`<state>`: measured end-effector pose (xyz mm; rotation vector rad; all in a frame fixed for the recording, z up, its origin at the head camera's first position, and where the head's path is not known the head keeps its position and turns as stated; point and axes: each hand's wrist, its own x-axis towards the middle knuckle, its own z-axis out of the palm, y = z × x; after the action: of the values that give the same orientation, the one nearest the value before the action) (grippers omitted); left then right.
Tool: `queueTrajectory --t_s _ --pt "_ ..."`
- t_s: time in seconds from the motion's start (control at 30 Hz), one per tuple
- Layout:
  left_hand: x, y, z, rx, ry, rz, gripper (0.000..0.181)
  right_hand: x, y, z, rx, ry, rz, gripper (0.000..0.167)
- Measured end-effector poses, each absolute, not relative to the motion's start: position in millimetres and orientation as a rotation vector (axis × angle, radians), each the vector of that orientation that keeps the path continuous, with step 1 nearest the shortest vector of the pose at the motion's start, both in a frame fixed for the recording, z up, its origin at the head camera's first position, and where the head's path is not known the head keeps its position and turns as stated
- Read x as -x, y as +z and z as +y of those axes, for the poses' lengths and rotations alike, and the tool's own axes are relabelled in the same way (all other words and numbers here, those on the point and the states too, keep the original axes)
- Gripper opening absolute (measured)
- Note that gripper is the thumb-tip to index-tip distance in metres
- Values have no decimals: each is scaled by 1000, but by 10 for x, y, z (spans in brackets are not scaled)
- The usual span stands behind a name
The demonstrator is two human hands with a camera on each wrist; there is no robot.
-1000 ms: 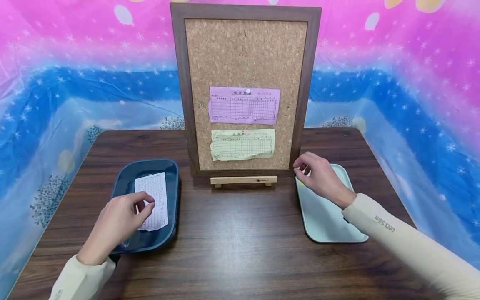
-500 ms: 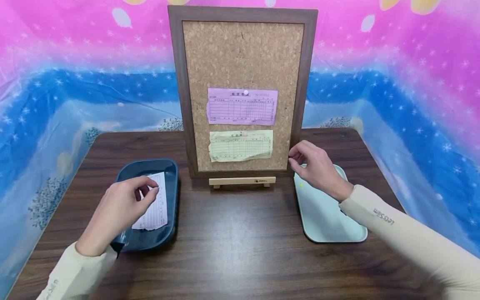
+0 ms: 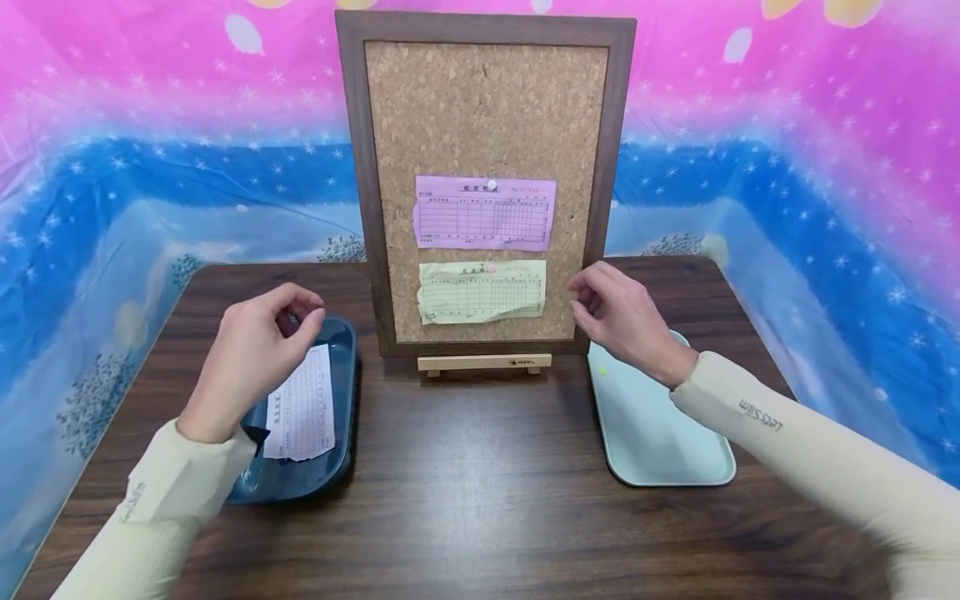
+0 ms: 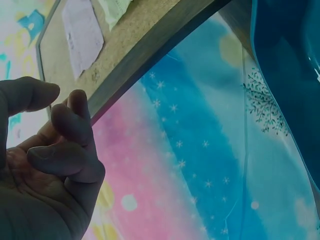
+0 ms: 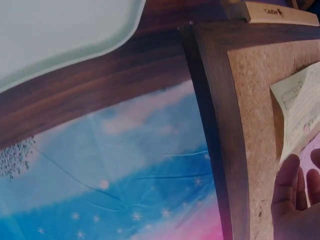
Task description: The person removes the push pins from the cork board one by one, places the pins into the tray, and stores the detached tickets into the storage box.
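Probably lining up to unpin, nothing held

You seem to be at the approach step on the cork board (image 3: 487, 108), with the purple slip (image 3: 483, 218) pinned above the green slip (image 3: 480, 295). Next move likely calls for your right hand (image 3: 626, 315) to pinch the pink pin (image 3: 491, 267) or the white pin (image 3: 492, 185) while your left hand (image 3: 251, 358) steadies paper; can't tell which slip goes first. Right fingertips: just right of the green slip, apart from it; the purple one sits higher and further left. Left fingertips: over the far end of the blue tray (image 3: 343, 417), where a white slip (image 3: 307, 408) lies, well apart from both pinned slips. Both hands: loosely curled, narrow gap between thumb and fingers, nothing visible in it.
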<state>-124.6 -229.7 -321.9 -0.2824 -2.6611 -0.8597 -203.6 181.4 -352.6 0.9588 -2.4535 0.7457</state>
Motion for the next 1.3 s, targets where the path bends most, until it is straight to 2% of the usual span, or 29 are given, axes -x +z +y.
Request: queueTrajectory --t_s 0.53,1.03,1.3 --pt "1825 -3152 -2011 264 -934 -2530 27 2276 -3339 1580 -938 735 -2438 11" --pt "1954 -3082 -1839 290 -991 -2586 33 2322 -3198 1424 -944 718 -2410 11" --pt "2067 -3073 -1699 304 -994 -2574 30 2412 -3113 1320 -942 676 -2419 12"
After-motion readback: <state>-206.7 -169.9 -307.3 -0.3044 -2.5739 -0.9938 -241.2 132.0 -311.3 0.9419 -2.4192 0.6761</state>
